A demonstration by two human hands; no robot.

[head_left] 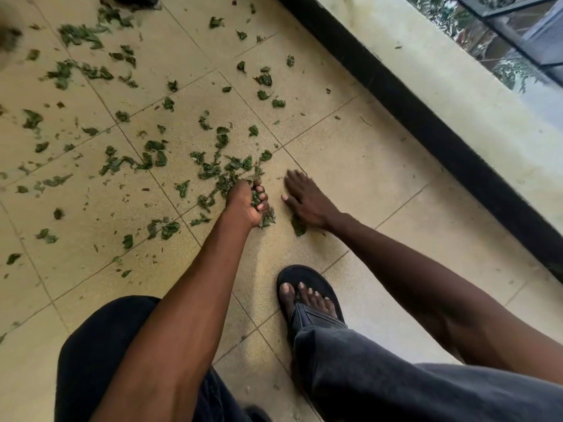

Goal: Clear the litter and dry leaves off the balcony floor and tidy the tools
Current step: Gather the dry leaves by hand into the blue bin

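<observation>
Reaching down to the floor (350,166), both bare arms stretch out from a crouching person. The left hand (248,204) is closed in a fist, its fingers (261,197) curled tight round a bunch of green leaves (268,219) that poke out below it. The right hand (304,201) lies flat just beside it, fingers straight and spread on the tile, holding nothing. One leaf (298,227) sits by its wrist. Many more leaf bits (152,159) are scattered over the tiles to the left. A foot in a black sandal (307,295) stands near the hands. A low wall (426,95) runs along the right.
</observation>
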